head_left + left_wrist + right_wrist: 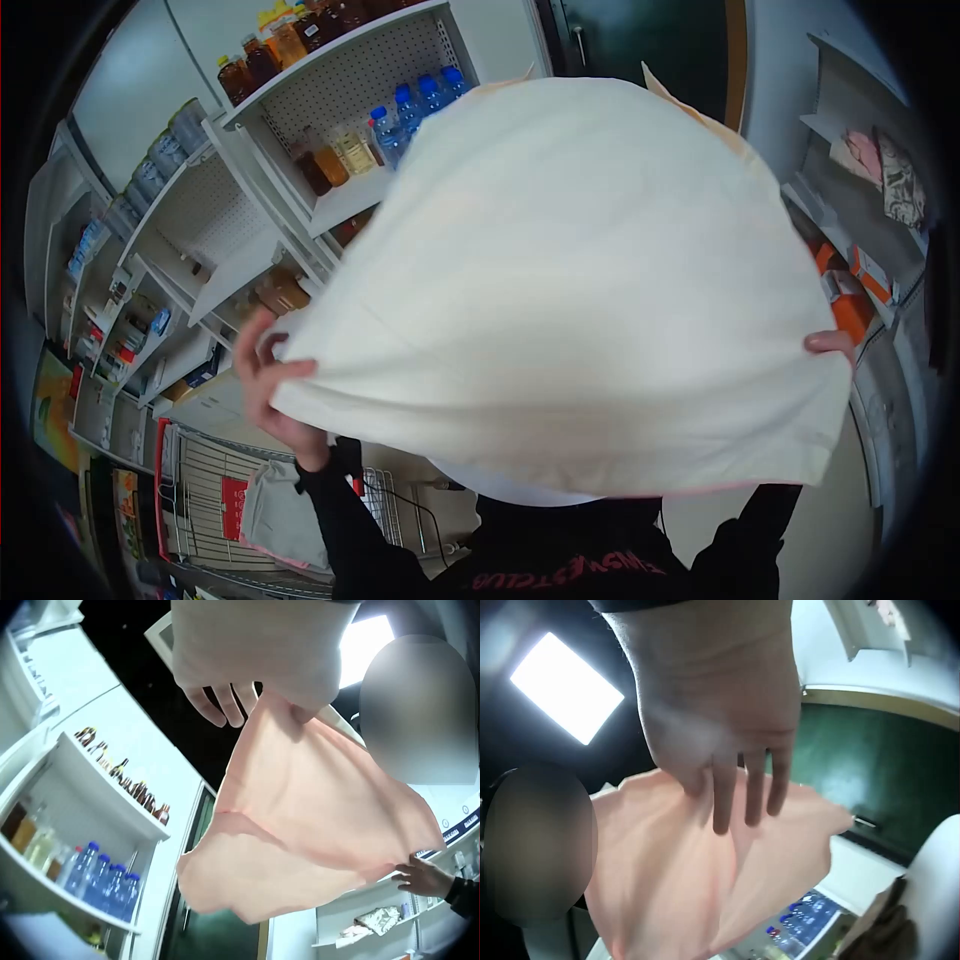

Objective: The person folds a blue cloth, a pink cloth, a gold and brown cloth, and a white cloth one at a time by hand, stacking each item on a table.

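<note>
A large cloth (590, 280), cream on the side facing up in the head view, is spread in the air in front of the body. Its other side shows pink in both wrist views. My left hand (280, 400) pinches the near left edge between thumb and fingers. At the near right corner, my right hand (830, 342) grips the cloth, its fingers mostly hidden behind it. The right wrist view shows that hand's thumb and index finger (721, 795) on the pink side, with the other fingers extended. The far edge billows loosely upward.
To the lower left stands a wire shopping cart (200, 500) with a grey-white cloth (285, 515) in it. White shelves (345, 205) hold blue-capped bottles (405, 110) and brown bottles. A dark green door (640, 45) is beyond; right-hand shelves carry orange boxes (850, 310) and folded fabric (900, 180).
</note>
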Action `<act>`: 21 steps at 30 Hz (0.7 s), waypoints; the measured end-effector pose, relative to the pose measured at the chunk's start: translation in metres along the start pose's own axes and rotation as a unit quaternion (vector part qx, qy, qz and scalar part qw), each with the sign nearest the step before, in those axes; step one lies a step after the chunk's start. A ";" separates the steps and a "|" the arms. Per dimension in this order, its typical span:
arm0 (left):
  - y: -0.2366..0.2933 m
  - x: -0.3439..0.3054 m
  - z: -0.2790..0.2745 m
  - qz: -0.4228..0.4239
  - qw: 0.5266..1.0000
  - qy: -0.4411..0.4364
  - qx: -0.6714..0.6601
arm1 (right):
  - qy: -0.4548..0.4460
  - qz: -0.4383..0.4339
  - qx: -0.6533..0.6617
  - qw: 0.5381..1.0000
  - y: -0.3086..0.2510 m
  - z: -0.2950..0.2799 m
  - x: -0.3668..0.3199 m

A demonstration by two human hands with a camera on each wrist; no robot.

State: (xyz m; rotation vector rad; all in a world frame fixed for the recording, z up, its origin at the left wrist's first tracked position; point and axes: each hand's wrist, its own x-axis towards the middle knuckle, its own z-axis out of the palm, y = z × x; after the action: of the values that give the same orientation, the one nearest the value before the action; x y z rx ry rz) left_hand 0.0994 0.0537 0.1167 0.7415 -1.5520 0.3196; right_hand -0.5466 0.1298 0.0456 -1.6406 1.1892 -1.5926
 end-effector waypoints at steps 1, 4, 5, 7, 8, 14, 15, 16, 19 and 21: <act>-0.001 -0.021 -0.003 -0.016 0.998 -0.019 0.054 | 0.062 -0.104 -0.084 0.989 0.002 0.031 -0.011; 0.034 -0.089 0.007 -0.066 0.989 -0.130 -0.010 | -0.024 0.081 -0.093 0.992 -0.010 0.057 -0.060; 0.039 -0.102 0.009 -0.142 0.975 -0.161 -0.057 | -0.018 0.103 -0.082 0.991 -0.004 0.058 -0.068; 0.040 -0.121 0.003 -0.225 0.949 -0.195 -0.102 | -0.006 0.144 -0.060 0.988 0.009 0.062 -0.082; 0.038 -0.128 0.000 -0.240 0.939 -0.219 -0.113 | -0.009 0.151 -0.061 0.987 0.012 0.061 -0.087; 0.056 -0.121 -0.027 -0.276 0.902 -0.266 -0.196 | -0.005 0.080 -0.086 0.993 0.015 0.035 -0.115; 0.062 -0.115 -0.034 -0.282 0.900 -0.268 -0.196 | -0.008 0.040 -0.092 0.995 0.011 0.031 -0.119; 0.068 -0.105 -0.040 -0.261 0.890 -0.300 -0.221 | -0.010 0.043 -0.092 0.995 0.002 0.032 -0.117; 0.073 -0.095 -0.056 -0.220 0.864 -0.364 -0.270 | -0.064 -0.074 -0.109 0.989 -0.024 0.040 -0.112; 0.076 -0.105 -0.069 -0.216 0.843 -0.330 -0.366 | -0.107 -0.077 -0.097 0.987 -0.027 0.026 -0.122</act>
State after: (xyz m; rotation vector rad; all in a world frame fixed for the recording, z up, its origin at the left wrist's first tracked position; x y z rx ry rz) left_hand 0.1021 0.1804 0.0423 0.5716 -1.8816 -0.9271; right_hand -0.5036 0.2435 0.0071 -2.0148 1.1578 -1.3814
